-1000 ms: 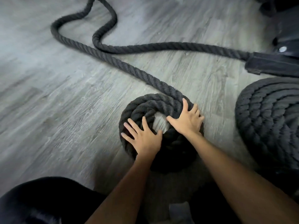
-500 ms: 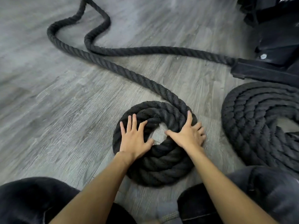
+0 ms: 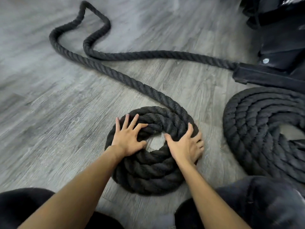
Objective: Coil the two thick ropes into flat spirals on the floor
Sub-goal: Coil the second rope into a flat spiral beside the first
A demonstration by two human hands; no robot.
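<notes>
The left hand (image 3: 127, 138), fingers spread wider than before, and the right hand (image 3: 186, 146) are found pressed flat upon the small coil (image 3: 148, 171).

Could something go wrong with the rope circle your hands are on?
1. The small coil has a hole in its middle and its turns look bunched. If the left hand and right hand lift, it might spring loose.
2. The loose rope bends sharply farther off. That kink could twist the rope as it gets pulled in.
3. The big coil lies close by, so a growing spiral may bump it.
</notes>
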